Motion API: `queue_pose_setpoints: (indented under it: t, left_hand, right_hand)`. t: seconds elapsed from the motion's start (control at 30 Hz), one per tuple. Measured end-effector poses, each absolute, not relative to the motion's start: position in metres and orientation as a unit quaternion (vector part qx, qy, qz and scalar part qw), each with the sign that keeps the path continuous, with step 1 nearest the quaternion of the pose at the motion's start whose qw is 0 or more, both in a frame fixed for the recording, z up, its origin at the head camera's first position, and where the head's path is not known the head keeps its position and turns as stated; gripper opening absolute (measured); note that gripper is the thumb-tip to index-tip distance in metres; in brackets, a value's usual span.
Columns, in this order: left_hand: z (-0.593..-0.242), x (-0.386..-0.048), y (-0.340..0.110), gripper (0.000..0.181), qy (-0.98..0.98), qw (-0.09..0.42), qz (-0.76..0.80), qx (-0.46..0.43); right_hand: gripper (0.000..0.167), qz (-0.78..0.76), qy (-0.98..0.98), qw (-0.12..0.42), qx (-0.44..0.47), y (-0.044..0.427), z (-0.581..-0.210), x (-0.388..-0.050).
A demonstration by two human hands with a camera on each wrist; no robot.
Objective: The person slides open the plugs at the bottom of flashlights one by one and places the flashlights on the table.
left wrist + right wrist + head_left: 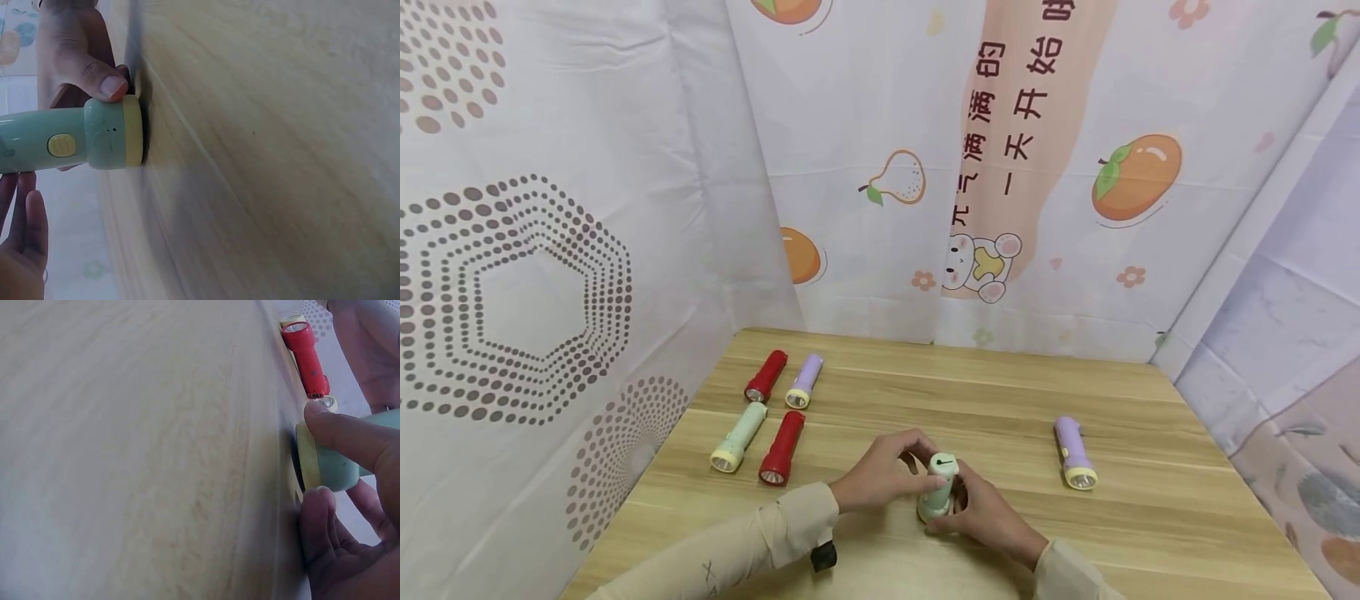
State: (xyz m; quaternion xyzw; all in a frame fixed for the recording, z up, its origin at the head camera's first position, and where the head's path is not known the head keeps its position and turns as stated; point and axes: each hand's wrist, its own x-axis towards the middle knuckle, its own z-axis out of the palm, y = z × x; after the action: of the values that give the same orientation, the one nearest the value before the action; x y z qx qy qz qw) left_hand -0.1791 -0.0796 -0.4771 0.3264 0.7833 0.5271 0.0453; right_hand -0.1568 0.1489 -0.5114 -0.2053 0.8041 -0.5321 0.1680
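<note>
A pale green flashlight (937,485) with a cream rim stands upright on the table, lens end down. My left hand (886,477) holds its upper part, thumb on the near side and fingers curved round behind. Low down, my right hand (992,515) grips the wide head, and its thumb (103,81) presses near the rim in the left wrist view. A yellow switch (62,145) shows on the green barrel there. In the right wrist view the right fingers partly cover the flashlight head (337,467).
Left on the wooden table (880,383) lie two red flashlights (767,377) (782,450), a purple one (805,382) and a green one (739,437). Another purple flashlight (1075,454) lies at the right. Printed curtains (865,250) hang behind and at both sides.
</note>
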Motion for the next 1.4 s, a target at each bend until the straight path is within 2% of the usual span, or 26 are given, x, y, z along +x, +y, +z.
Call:
queue_pose_setpoints:
  t: [0.1,0.3,0.53,0.93,1.4]
  left_hand:
    - [-0.479,-0.179,-0.08,0.028,0.78,0.034,0.52,0.346]
    - [-0.483,-0.179,-0.082,0.028,0.772,0.024,0.513,0.375]
    - [-0.481,-0.178,-0.084,0.028,0.769,0.035,0.517,0.375]
    - [-0.48,-0.176,-0.086,0.022,0.763,0.11,0.566,0.291]
    - [-0.469,-0.181,-0.089,0.02,0.737,0.19,0.593,0.263]
  right_hand:
    - [0.083,-0.535,0.796,0.184,-0.215,0.153,-0.513,-0.158]
    - [0.05,-0.552,0.769,0.22,-0.235,0.163,-0.516,-0.163]
    - [0.037,-0.547,0.77,0.222,-0.242,0.165,-0.517,-0.166]
    - [0.042,-0.549,0.77,0.224,-0.237,0.164,-0.514,-0.163]
    - [0.047,-0.545,0.771,0.231,-0.235,0.163,-0.513,-0.164]
